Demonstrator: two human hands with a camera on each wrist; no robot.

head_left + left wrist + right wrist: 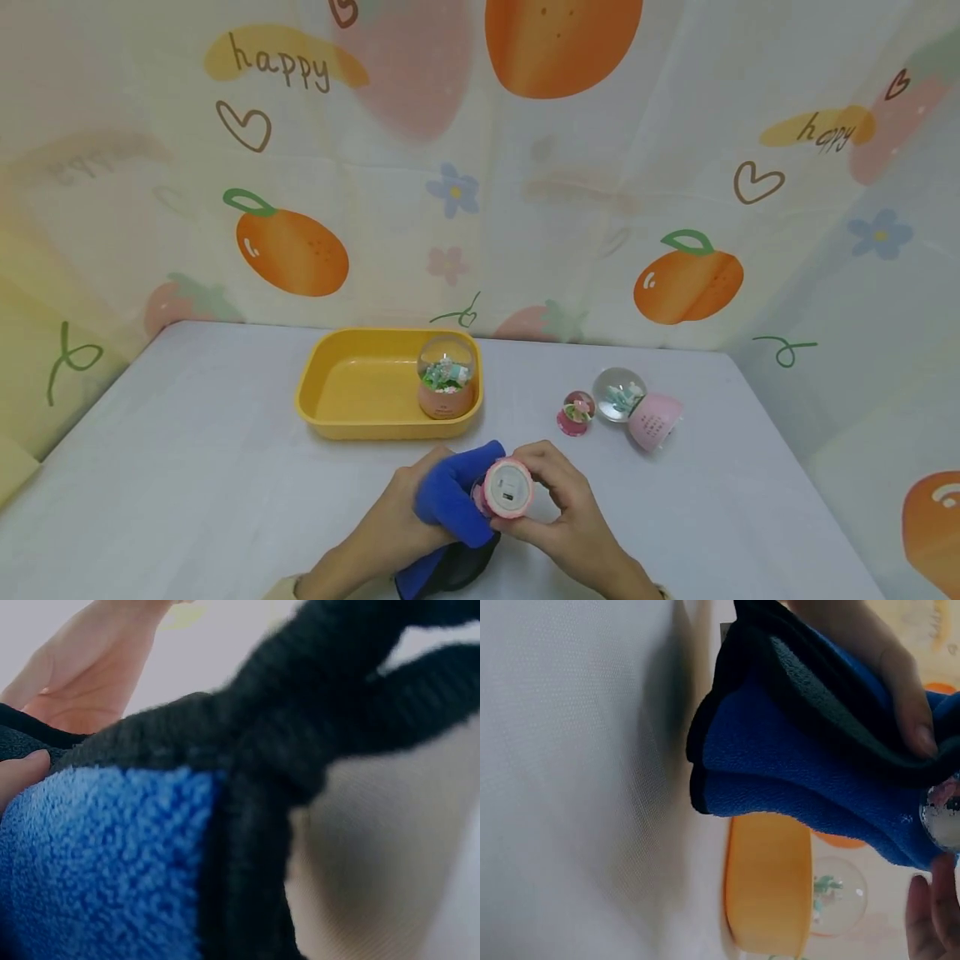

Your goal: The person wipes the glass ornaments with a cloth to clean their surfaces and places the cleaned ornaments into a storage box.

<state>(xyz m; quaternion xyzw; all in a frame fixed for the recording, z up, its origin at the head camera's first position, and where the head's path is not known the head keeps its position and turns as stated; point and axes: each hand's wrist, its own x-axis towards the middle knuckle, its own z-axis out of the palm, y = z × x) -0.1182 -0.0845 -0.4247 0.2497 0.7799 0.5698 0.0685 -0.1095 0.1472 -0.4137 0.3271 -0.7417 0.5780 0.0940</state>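
Note:
In the head view my left hand (386,512) grips a blue cloth (457,492) with a dark edge, bunched about a small snow globe (508,489). The globe's round pink base, with a pale underside, faces the camera. My right hand (566,504) pinches that base between thumb and fingers. Part of the clear ball (945,817) shows against the cloth in the right wrist view; the rest is covered. Up close in the left wrist view, the cloth's fuzzy blue face (112,855) and black border fill much of the picture.
A yellow tray (360,432) stands beyond my hands, with a pink-based snow globe (446,402) upright at its right end. To the right on the white table (187,467) are a tiny snow globe (576,412) and a larger one lying tilted, its pink base (656,421) toward the right.

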